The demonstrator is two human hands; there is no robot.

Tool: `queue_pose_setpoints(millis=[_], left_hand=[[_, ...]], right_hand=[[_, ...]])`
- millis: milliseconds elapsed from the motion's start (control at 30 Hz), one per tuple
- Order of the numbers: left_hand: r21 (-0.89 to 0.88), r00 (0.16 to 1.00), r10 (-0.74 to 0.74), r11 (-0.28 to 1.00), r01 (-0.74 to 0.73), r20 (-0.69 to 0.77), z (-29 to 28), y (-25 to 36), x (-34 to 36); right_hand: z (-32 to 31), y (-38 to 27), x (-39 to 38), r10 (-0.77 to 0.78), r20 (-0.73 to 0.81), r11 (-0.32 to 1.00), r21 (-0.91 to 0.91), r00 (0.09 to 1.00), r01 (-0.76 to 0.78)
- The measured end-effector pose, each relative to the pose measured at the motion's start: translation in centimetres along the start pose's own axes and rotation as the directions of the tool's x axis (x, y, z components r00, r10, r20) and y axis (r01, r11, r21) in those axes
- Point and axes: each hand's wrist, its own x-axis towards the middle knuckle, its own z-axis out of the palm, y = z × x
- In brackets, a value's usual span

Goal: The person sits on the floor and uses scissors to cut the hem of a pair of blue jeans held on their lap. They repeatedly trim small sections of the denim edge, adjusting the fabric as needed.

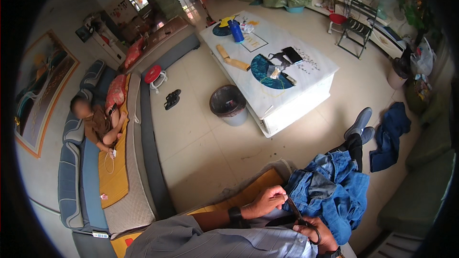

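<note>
Blue jeans lie bunched across my lap at the lower right. My right hand is closed around the dark handles of a pair of scissors, whose blades point up and to the left. Close to the blade tips, my left hand is closed in a pinch at the left edge of the denim. Whatever sits between its fingertips is too small to make out. A dark band circles each wrist.
A white marble-look table holds a blue bottle and a phone. A grey bin stands beside it. More denim lies on the floor at right. Another person sits on the sofa at left.
</note>
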Motion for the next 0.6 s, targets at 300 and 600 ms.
queue_pose_setpoints(millis=[300, 600], left_hand=[[-0.038, 1.0, 0.0, 0.999, 0.001, 0.025, 0.0, -0.6, 0.0], [-0.032, 1.0, -0.011, 0.999, 0.012, 0.004, 0.2, -0.5, -0.1]], right_hand=[[0.0, -0.1, -0.4, 0.0, -0.008, 1.0, -0.015, 1.0, 0.0], [-0.1, 1.8, 0.4, -0.052, -0.009, 0.999, -0.002, 0.999, 0.052]])
